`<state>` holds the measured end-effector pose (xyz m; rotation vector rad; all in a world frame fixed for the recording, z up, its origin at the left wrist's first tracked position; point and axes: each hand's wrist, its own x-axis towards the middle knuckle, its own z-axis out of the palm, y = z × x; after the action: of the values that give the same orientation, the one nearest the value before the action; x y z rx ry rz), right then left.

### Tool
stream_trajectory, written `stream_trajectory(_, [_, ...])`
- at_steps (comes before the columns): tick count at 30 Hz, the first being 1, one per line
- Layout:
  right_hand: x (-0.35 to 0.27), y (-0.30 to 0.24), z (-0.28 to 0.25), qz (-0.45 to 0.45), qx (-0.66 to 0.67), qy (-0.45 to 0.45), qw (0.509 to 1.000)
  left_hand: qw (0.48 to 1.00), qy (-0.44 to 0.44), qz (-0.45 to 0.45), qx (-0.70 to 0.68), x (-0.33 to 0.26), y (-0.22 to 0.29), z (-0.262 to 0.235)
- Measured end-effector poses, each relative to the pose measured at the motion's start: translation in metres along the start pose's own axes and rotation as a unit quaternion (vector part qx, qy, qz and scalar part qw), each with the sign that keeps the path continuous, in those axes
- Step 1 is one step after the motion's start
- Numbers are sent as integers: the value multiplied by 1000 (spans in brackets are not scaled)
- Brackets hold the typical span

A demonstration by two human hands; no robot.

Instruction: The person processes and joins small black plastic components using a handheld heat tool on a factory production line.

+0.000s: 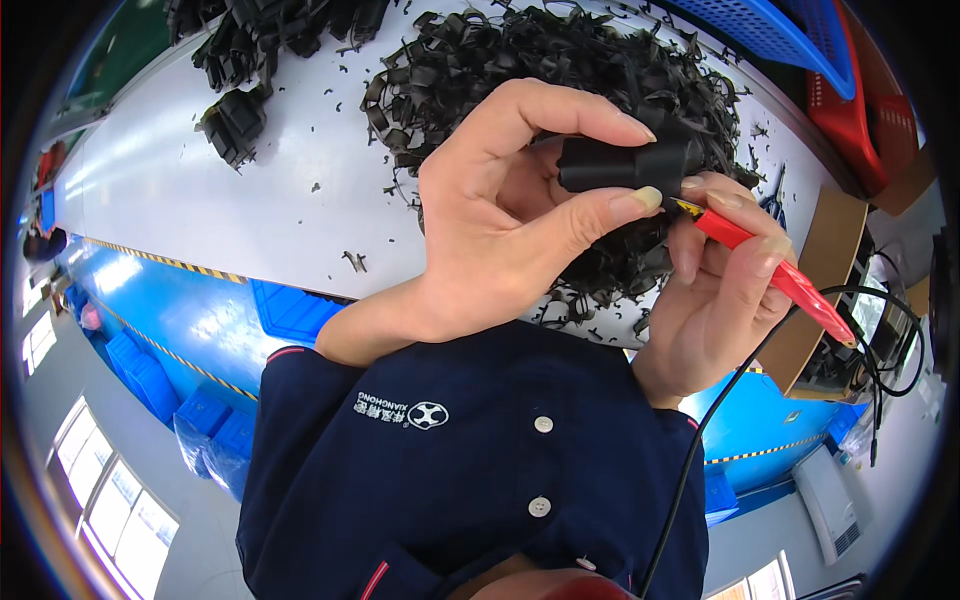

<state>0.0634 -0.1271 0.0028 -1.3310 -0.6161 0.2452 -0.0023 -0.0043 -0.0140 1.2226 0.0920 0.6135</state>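
Black and matte, a small moulded rubber part sits pinched in the left hand, raised above the white worktable and in front of a heap of black trimmed strips. The thumb presses against the part's lower edge and the forefinger curls over its top, so the fingers are clamped on it; the remaining fingers are folded behind and mostly hidden. Just beside it, the right hand grips a red-handled trimming tool like a pen, fingers wrapped closed round the handle. The tool's tip, with a short yellow band, meets the part's right underside, touching or nearly so; the exact contact is hidden by the thumb. The handle slants down to the right, past the knuckles.

Both wrists emerge from the dark navy sleeves of a buttoned work shirt that fills the lower middle of the view. A thin black cable runs from the lower edge up towards the right hand.

Farther out, small black offcuts speckle the tabletop, and a second cluster of black moulded parts lies near the upper left, well apart from the hands. At the upper right stand a blue mesh basket and a red basket, with a brown cardboard box below them at the table's right edge.
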Motion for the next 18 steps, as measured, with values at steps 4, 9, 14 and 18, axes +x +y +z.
stream_trajectory(4, [-1,0,0,10,7,4,1000,1000,-9,2,1,1,-1,1])
stream_trajectory(9, [-2,3,-1,33,65,9,997,1000,5,-9,0,-1,-1,3])
stream_trajectory(14, [-2,4,0,39,87,26,995,1000,8,-17,-9,-2,-1,4])
stream_trajectory(18, [-2,7,-1,23,60,38,997,1000,8,-21,-3,-1,-3,5])
